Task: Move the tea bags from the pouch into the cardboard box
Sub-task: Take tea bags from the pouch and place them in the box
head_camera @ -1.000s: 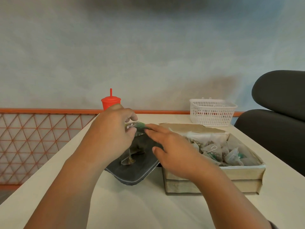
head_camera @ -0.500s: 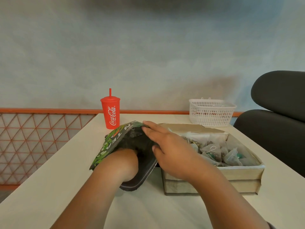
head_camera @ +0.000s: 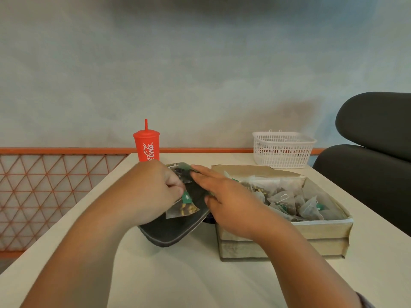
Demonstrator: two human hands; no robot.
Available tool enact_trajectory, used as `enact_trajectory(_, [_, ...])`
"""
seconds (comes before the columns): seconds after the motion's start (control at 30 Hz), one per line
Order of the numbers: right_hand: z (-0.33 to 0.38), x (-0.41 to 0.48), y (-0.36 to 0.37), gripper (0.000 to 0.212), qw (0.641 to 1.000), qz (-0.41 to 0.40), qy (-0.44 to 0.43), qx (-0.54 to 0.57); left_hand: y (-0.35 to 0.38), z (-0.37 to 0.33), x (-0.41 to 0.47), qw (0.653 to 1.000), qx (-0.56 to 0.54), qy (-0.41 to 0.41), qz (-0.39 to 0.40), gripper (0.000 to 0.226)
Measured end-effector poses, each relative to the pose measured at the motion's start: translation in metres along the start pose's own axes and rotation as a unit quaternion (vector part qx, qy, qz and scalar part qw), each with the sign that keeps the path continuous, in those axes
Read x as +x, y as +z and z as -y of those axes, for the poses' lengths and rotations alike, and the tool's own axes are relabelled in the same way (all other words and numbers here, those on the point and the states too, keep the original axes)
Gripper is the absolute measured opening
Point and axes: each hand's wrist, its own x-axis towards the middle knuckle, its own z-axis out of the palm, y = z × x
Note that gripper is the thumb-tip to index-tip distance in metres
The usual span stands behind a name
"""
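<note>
Out of the pouch since half a second ago, the left grip now sits just above its mouth, fingers curled and clamped on one tea bag. That bag hangs below the fingertips: a clear mesh sachet with yellow-brown leaf bits inside and a small green tag at its top. The right grip lies just beside it with fingers straight and together, resting flat on the pouch's green printed lip, thumb spread apart. The dark pouch lies on the counter under both grips. Touching the right grip's far side stands the cardboard box, open-topped, with many more pale sachets heaped inside.
</note>
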Motion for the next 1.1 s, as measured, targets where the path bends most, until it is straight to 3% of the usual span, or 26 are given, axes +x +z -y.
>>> enact_trajectory(0.27, [-0.001,-0.002,0.000,0.038,0.996,0.090,-0.007,0.005,-0.010,0.011,-0.001,0.981,-0.176,0.006,-0.081,0.022])
enact_trajectory(0.37, [-0.002,-0.002,-0.002,0.029,0.996,0.046,0.010,0.076,-0.006,0.015,0.003,0.970,-0.225,0.022,-0.090,0.022])
enact_trajectory(0.53, [-0.001,-0.001,-0.008,0.019,0.969,-0.105,-0.001,0.224,0.000,0.018,0.010,0.950,-0.306,0.001,-0.066,0.026])
enact_trajectory(0.7, [0.004,-0.003,-0.012,0.022,0.958,-0.160,-0.011,0.238,0.007,0.012,0.012,0.941,-0.335,-0.011,-0.042,0.020])
enact_trajectory(0.93, [-0.001,-0.004,-0.021,0.019,0.944,-0.206,0.001,0.257,0.011,0.016,0.014,0.961,-0.276,-0.019,-0.025,0.016])
enact_trajectory(1.03, [-0.009,-0.004,-0.026,0.016,0.939,-0.223,0.046,0.256,0.014,0.022,0.017,0.987,-0.158,-0.018,0.020,0.012])
enact_trajectory(1.1, [-0.016,-0.005,-0.030,0.016,0.947,-0.215,0.072,0.227,0.016,0.026,0.017,0.994,-0.058,-0.011,0.089,0.027])
